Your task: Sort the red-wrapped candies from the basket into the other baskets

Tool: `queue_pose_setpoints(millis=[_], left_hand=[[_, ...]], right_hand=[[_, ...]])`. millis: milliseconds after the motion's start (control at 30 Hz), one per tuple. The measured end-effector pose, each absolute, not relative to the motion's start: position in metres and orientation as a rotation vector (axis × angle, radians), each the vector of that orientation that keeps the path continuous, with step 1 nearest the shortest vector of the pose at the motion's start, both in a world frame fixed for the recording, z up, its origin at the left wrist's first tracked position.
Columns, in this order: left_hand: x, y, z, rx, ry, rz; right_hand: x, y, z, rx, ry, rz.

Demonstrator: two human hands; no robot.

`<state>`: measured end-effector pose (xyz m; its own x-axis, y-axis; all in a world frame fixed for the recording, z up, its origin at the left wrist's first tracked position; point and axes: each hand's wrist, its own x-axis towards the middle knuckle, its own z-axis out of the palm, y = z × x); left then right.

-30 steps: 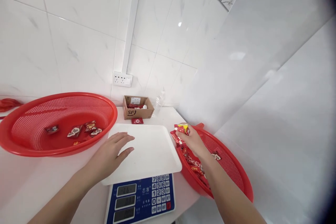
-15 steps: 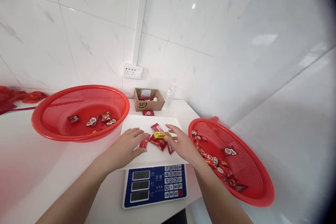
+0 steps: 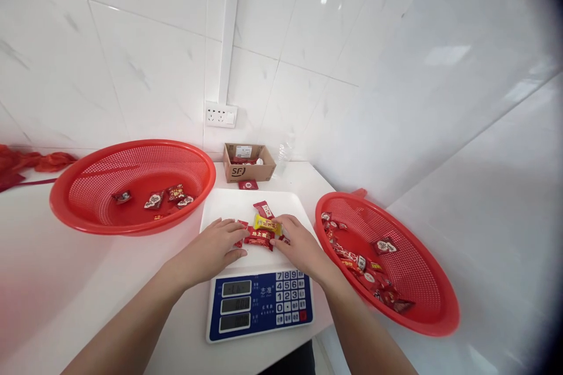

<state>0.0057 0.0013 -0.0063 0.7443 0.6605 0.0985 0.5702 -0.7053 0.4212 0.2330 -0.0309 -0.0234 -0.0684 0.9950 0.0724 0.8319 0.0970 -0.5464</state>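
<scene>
The left basket stood near the rear edge of the bench. The left hand, open with fingers extended, lay over the left side of the tray. Beside it, red packets and a yellow packet lay mid-tray (bare one second earlier); this shifted the work from basket to tray. The right hand, its handful released, was open, its curved fingers apparently touching the packets. The right basket sat beside the bench's right edge.
</scene>
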Motion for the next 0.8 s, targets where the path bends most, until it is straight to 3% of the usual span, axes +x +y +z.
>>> queue_pose_setpoints(millis=[400, 633, 800], left_hand=[[0.001, 0.005, -0.009, 2.519, 1.109, 0.369], [0.0, 0.005, -0.006, 2.497, 1.129, 0.391], [-0.001, 0.006, -0.003, 2.416, 1.255, 0.436]], right_hand=[[0.228, -0.029, -0.02, -1.795, -1.859, 0.234], [0.192, -0.045, -0.022, -1.551, -2.181, 0.373], [0.187, -0.042, -0.033, -1.594, -2.085, 0.386]])
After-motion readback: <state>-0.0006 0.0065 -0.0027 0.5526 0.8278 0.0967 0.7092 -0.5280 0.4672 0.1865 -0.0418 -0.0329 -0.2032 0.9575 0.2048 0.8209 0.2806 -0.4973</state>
